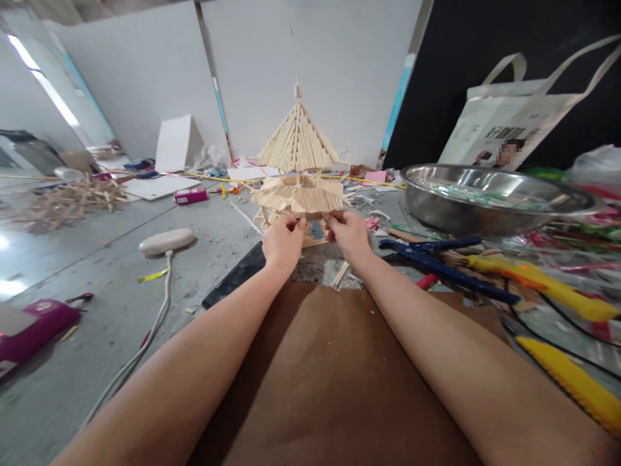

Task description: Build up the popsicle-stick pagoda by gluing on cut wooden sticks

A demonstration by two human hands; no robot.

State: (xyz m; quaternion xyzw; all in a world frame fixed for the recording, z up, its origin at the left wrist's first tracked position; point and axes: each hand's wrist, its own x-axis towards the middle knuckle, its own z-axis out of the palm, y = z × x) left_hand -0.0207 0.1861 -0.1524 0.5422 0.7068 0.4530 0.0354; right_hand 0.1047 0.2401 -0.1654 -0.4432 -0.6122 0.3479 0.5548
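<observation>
- Nearest: brown sheet (334, 369), spread beneath the two forearms.
- Right side: blue-handled pliers (436, 265) and a yellow tool (543, 285) lie among scraps, clear of the hands.
- Just short of the model: a few loose sticks (341, 274) on the grey floor (121, 278); black flat object (235, 275) left of them.
- Left hand (284, 239): grip nearly closed, thumb and fingers curled at the front eave. Right hand (350, 234): similar, just across from it. Cannot tell whether either pinches the edge or a small piece.
- Stick model (298, 145): upright on the floor straight ahead, two-tiered; hands at its lower roof (295, 196).
- Technique (judgement): light, even pressure from both sides; steady with one hand, adjust with the other; keep knuckles off the thin posts, which look easily knocked.
- Behind: steel basin (485, 217) at right, pale panel (310, 52) beyond.
</observation>
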